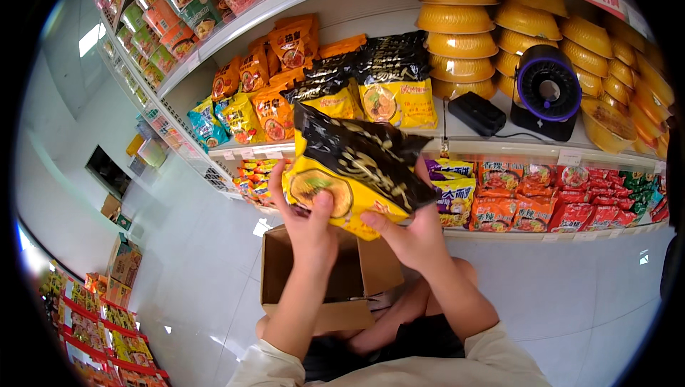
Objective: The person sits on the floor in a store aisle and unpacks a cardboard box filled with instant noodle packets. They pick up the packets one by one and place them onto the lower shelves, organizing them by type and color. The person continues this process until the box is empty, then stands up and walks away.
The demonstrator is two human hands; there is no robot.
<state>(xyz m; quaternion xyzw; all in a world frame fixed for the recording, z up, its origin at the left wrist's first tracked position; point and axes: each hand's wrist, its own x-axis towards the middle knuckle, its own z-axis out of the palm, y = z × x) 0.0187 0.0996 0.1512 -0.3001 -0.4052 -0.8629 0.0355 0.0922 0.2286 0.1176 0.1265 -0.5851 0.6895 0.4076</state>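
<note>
Both of my hands hold a black and yellow packet of instant noodles (369, 165), tilted, above an open cardboard box (310, 274). My left hand (310, 221) grips its left side with the thumb on the printed bowl. At the packet's lower right, my right hand (409, 232) has its thumb on the front; the other fingers are mostly hidden behind. Whether there is more than one packet in the hands, I cannot tell. On the shelf beyond stand similar black and yellow packets (398, 87), beside orange noodle packets (273, 114).
Stacked yellow noodle bowls (463, 39) fill the shelf's right part, with a small black fan (548, 84) and a black device (477, 114) before them. Red packets (575, 216) lie on the lower shelf. Noodle cups (200, 12) stand above. My crossed legs (396, 320) are beside the box.
</note>
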